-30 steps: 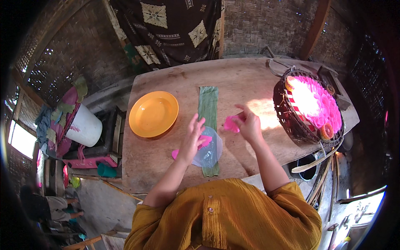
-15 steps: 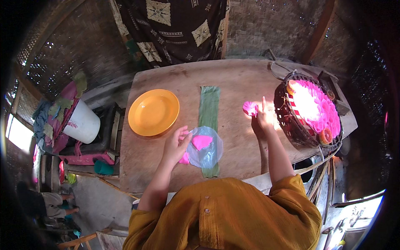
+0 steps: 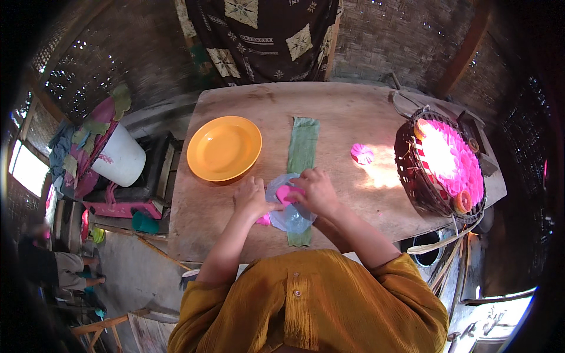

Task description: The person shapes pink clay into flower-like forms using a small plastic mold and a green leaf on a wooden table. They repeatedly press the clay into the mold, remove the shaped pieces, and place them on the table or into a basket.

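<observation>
A clear plastic sheet [image 3: 289, 216] lies across the near end of a long green leaf strip [image 3: 302, 154] on the wooden table [image 3: 347, 112]. A pink soft piece [image 3: 285, 192] rests on the plastic. My right hand [image 3: 318, 191] presses on that pink piece and the plastic's far edge. My left hand [image 3: 252, 198] holds the plastic's left edge, with a bit of pink [image 3: 264, 220] showing beneath it. Another pink piece [image 3: 362, 153] lies alone on the table, to the right of the leaf.
An orange plate [image 3: 224, 147] sits left of the leaf. A dark woven basket [image 3: 413, 176] full of pink pieces stands at the right table edge. A white bucket [image 3: 120, 157] and cloths are on the floor at left. A patterned dark cloth [image 3: 265, 32] hangs behind the table.
My right hand carried a pink piece to the right, left it on the table near the basket, and came back to the plastic. My left hand stayed at the plastic's left edge.
</observation>
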{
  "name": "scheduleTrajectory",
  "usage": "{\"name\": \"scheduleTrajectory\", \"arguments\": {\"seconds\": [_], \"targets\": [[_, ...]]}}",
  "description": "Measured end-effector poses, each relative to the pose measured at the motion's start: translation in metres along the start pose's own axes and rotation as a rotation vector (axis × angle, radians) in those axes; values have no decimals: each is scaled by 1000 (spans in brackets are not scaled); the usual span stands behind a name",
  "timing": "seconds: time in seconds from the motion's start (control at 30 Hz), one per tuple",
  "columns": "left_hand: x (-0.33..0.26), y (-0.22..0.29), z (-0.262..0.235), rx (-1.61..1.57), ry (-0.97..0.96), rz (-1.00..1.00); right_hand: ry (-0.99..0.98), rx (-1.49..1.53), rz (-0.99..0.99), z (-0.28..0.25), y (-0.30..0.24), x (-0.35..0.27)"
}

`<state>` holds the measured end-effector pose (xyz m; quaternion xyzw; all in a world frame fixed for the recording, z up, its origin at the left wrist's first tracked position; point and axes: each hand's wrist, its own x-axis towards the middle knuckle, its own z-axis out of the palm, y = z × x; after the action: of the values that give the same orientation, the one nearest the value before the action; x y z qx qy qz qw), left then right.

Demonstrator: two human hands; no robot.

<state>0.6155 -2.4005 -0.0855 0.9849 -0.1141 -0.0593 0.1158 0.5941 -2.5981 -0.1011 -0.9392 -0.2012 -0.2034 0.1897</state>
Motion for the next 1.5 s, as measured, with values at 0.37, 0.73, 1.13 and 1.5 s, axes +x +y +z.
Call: {"name": "scheduleTrajectory", "arguments": {"seconds": [0.37,0.73,1.13,1.5], "targets": [[4,6,2,-259,50,239,-95,926,651,-28,30,-4],[-2,13,-46,-1141,59,380,-66,930,696,-27,23,-25],[-36,-27,-14,-707,301,506,-187,1200,662,-70,-3,-13],[-58,-71,-16,-312,575,294,-237,1271,693,-59,-9,-10]]}}
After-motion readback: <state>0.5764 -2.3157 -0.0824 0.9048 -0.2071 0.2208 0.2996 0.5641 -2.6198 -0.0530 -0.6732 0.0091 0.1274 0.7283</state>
